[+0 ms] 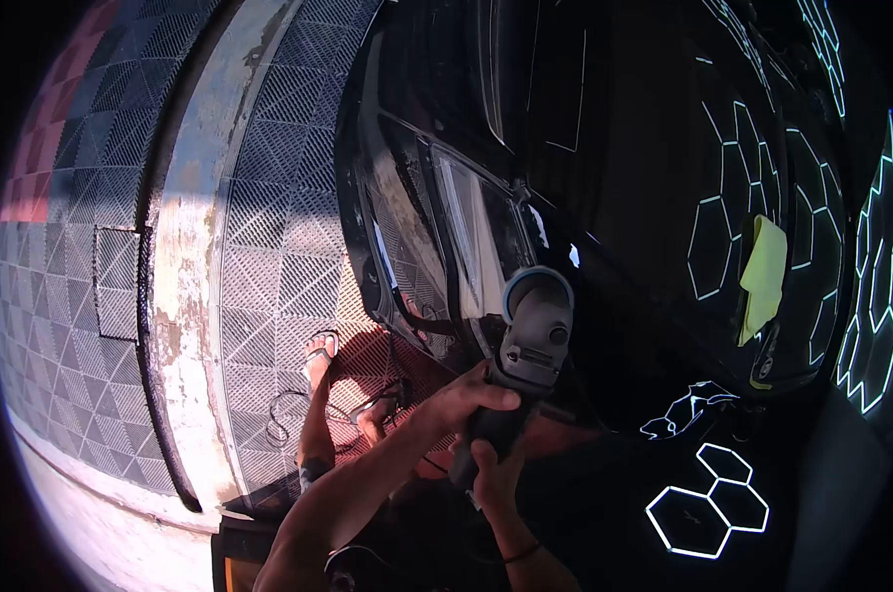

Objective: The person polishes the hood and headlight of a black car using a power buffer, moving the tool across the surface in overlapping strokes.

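Observation:
A dark handheld polisher is held in both hands, its round pad against or close over the glossy black car. My left hand wraps the polisher's body just behind the head, thumb across the top. Farther back, my right hand is closed around the rear handle, its thumb on the near side. The pad overlaps the car's bodywork beside a headlight. The pad's underside is hidden by the tool head.
A yellow-green cloth lies on the car to the right. Bright hexagon light reflections show on the dark paint. A cord loops on the tiled grating floor near my sandalled feet. A worn pale strip crosses the floor at left.

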The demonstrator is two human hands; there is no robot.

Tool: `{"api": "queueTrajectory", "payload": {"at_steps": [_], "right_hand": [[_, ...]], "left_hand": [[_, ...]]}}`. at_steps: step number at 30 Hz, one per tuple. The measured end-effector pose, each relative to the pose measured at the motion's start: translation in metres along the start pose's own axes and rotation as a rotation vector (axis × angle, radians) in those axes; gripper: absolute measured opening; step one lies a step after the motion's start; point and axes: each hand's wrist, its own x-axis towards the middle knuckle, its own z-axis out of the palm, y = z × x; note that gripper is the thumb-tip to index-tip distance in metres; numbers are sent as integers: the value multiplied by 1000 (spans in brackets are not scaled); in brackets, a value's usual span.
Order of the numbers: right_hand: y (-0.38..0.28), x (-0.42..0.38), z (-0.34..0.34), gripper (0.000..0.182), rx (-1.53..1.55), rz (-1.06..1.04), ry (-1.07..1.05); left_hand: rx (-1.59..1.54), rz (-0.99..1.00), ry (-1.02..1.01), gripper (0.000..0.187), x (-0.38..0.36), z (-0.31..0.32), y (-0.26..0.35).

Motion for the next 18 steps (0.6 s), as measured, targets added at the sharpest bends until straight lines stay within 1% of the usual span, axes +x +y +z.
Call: {"api": "queueTrajectory", "payload": {"at_steps": [1, 3, 4, 6, 8, 9, 10, 11, 13, 14, 15, 16, 17, 18], "right_hand": [[-8, 3, 11, 63, 25, -1, 18], [-24, 16, 34, 60, 45, 37, 18], [-25, 23, 41, 60, 68, 36, 39], [-22, 29, 48, 63, -76, -12, -15], [-12, 30, 48, 61, -82, -36, 10], [-10, 29, 47, 60, -106, -63, 12], [-11, 23, 40, 59, -64, -14, -9], [-5, 16, 32, 59, -51, -12, -7], [16, 1, 17, 59, 118, 40, -17], [30, -5, 12, 59, 130, 36, -22], [41, -9, 9, 59, 166, -16, -1], [51, -12, 6, 60, 203, -66, 22], [39, -11, 8, 60, 213, -64, 19], [16, -5, 10, 63, 137, -34, 3]], "left_hand": [[17, -25, -7, 65, -4, -9, 2], [-156, -97, -87, 63, -5, -19, 25], [-177, -87, -98, 63, -4, -23, 33], [-218, -93, -105, 65, -3, -26, 44], [-207, -124, -125, 65, -2, -27, 44], [-204, -129, -137, 65, -2, -27, 43], [-172, -121, -135, 65, -4, -24, 36], [-165, -129, -66, 68, -8, -17, 27], [-22, -175, 60, 71, -19, -13, 9], [-7, -173, 91, 72, -21, -9, -1], [7, -170, 122, 74, -21, -6, -9], [14, -198, 97, 74, -22, -9, -13], [22, -201, 104, 74, -23, -17, -15], [-48, -206, 46, 74, -23, -28, -15]]}}
